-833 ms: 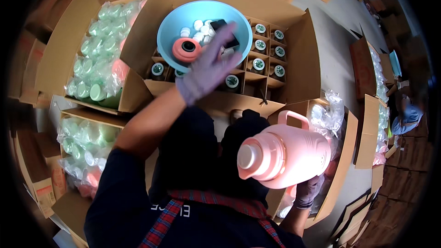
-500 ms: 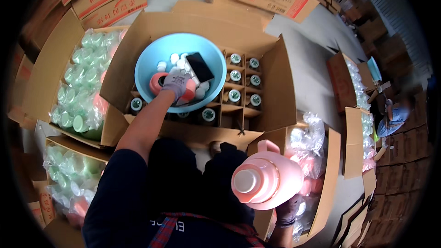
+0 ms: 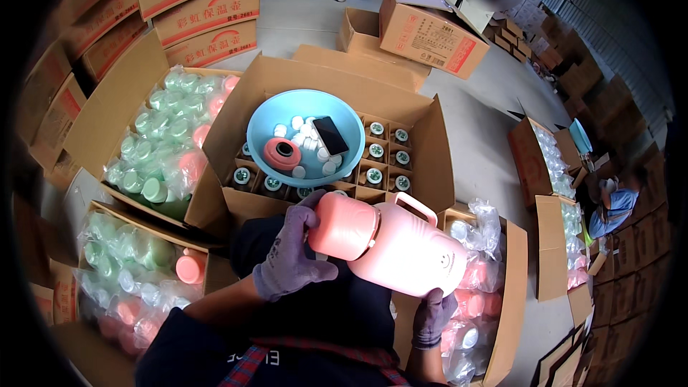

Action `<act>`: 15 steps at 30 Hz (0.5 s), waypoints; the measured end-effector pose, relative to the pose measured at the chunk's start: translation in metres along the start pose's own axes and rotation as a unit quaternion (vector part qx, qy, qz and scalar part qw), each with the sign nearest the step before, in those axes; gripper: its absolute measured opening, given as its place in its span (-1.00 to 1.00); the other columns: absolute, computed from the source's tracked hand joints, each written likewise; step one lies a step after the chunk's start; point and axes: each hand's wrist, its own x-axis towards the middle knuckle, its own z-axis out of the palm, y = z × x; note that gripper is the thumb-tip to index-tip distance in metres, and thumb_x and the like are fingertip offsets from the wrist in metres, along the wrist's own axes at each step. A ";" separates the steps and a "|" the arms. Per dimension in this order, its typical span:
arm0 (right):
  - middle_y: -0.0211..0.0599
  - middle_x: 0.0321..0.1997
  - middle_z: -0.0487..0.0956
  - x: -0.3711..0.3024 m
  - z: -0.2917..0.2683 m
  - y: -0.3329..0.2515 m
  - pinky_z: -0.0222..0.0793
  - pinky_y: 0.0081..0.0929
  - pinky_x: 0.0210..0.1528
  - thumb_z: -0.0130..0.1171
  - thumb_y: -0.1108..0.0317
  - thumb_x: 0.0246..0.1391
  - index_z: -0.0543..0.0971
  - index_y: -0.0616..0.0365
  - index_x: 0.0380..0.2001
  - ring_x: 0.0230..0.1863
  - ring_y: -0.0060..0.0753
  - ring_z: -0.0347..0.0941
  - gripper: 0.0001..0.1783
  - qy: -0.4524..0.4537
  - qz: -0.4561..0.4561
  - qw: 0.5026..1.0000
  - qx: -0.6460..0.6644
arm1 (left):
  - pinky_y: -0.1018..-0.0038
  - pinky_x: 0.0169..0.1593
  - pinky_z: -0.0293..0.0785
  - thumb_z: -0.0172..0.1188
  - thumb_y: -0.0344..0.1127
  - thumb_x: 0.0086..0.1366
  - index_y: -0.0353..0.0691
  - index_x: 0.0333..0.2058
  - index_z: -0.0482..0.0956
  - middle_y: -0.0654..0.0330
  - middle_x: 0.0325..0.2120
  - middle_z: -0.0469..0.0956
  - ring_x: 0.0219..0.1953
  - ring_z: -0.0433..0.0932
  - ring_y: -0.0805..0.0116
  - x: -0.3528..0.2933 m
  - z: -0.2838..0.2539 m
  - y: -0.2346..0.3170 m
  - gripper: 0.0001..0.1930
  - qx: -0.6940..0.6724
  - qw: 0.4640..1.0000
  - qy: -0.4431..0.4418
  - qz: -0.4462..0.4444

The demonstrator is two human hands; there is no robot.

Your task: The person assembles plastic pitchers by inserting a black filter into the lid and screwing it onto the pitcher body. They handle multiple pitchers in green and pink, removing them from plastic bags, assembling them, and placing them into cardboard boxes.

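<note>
A pale pink thermos jug with a handle lies tilted in front of my body, its top to the left. A darker coral cup lid covers its top. My left hand, in a grey glove, curls around the end of this lid, thumb below. My right hand, also gloved, grips the jug by its base. Beyond them a light blue basin rests on an open carton. In it are a coral part with a dark round opening, several white stoppers and a black phone.
The divided carton under the basin holds several bottles with green-and-white tops. Cartons of plastic-wrapped green and coral parts stand at left, another at right. Printed cartons are stacked behind. A person works far right.
My left hand has come out of the basin with a coral cup lid, now on the jug's top. The jug has tipped from leaning toward me to lying sideways, and the view has shifted.
</note>
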 end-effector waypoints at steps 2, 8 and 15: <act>-0.28 -0.30 0.64 -0.011 -0.008 -0.015 0.39 -0.48 -0.30 0.25 -0.23 0.17 0.57 0.45 -0.15 -0.32 -0.49 0.48 -0.24 -0.044 -0.015 0.999 -0.020 | 0.27 0.08 0.45 0.52 -0.18 0.05 -0.21 0.01 0.20 -0.09 0.11 0.38 0.05 0.47 0.19 -0.016 -0.013 0.006 -0.29 -0.007 0.994 0.008 -0.106; -0.09 -0.31 0.67 -0.010 -0.005 -0.079 0.48 -0.31 -0.32 0.30 -0.12 0.13 0.63 0.30 -0.17 -0.30 -0.16 0.63 -0.41 -0.190 -0.468 0.829 -0.241 | 0.61 -0.59 0.42 -0.11 0.37 0.35 -0.22 0.37 0.08 0.10 -0.34 0.61 -0.57 0.58 0.41 -0.044 -0.054 0.029 -0.12 -0.227 0.878 -0.166 -0.387; -0.20 -0.62 0.44 0.040 -0.028 -0.016 0.19 -0.30 -0.50 -0.01 0.29 0.34 0.52 0.36 -0.38 -0.57 -0.37 0.29 -0.68 -0.214 -0.232 0.910 -0.267 | 0.15 -0.07 0.55 0.43 -0.19 0.00 0.25 0.08 0.57 -0.05 0.09 0.39 -0.15 0.60 -0.07 -0.052 -0.025 0.089 -0.42 0.321 0.876 -0.146 0.328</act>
